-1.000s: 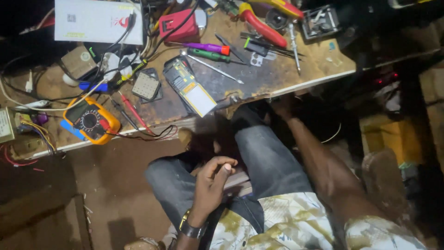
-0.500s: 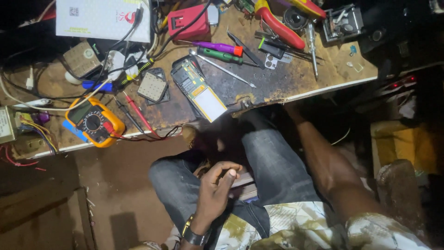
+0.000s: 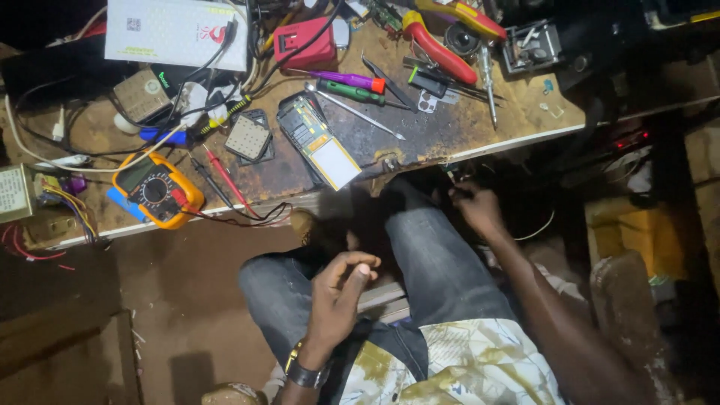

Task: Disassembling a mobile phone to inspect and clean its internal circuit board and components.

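Dim workshop floor lies under my knees; nearest, my left hand [image 3: 337, 296] rests on my thigh, fingers curled loosely together, holding nothing I can make out. Farther off, my right hand [image 3: 474, 208] reaches under the bench edge [image 3: 517, 141], its grip hidden. Beyond, the opened phone [image 3: 319, 141] lies slanting on top, up-left of that hand

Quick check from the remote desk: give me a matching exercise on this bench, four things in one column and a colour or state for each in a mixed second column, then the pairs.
Things:
1. multimeter
2. pliers
3. left hand
4. right hand

Colour or state:
A. red handles, at the bench's far side
B. reaching under the bench edge
C. orange casing, near the front left edge
D. fingers curled, over the lap

Pairs: 1-C, 2-A, 3-D, 4-B
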